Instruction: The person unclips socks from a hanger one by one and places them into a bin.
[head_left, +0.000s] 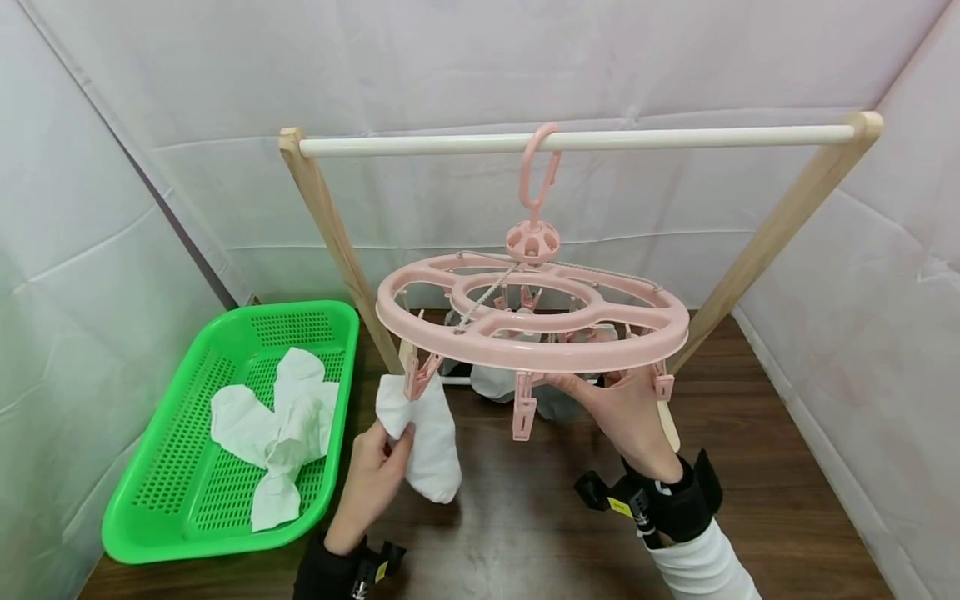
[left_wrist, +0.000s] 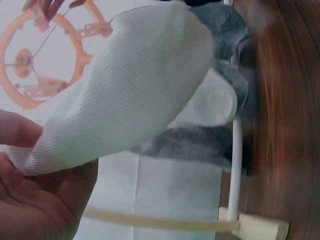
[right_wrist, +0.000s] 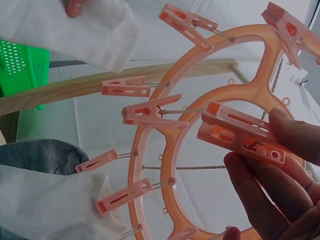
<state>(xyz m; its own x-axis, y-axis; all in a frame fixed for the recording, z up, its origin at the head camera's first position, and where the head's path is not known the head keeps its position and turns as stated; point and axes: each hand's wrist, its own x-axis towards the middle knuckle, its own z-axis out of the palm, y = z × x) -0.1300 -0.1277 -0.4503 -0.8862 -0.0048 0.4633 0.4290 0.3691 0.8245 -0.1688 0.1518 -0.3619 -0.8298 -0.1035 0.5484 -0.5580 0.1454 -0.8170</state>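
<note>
My left hand (head_left: 372,473) grips a white sock (head_left: 432,454) by its upper part, with the sock's lower end hanging free. In the left wrist view this ribbed sock (left_wrist: 135,85) fills the middle. A round pink hanger (head_left: 600,360) with pegs hangs over both hands. My right hand (head_left: 628,417) is under the hanger's front right. There its thumb and fingers pinch a pink clothes peg (right_wrist: 240,134), as the right wrist view shows; the head view mostly hides this peg. Another peg (head_left: 523,412) dangles at the front rim, just left of the right hand.
The hanger's hook (head_left: 529,171) is over a white rail (head_left: 420,145) on wooden legs. A grey sock (left_wrist: 192,145) and a white sock (right_wrist: 55,200) hang behind. To the left, a green basket (head_left: 150,525) holds white socks (head_left: 292,433). White cloth walls (head_left: 480,67) surround the dark wooden surface.
</note>
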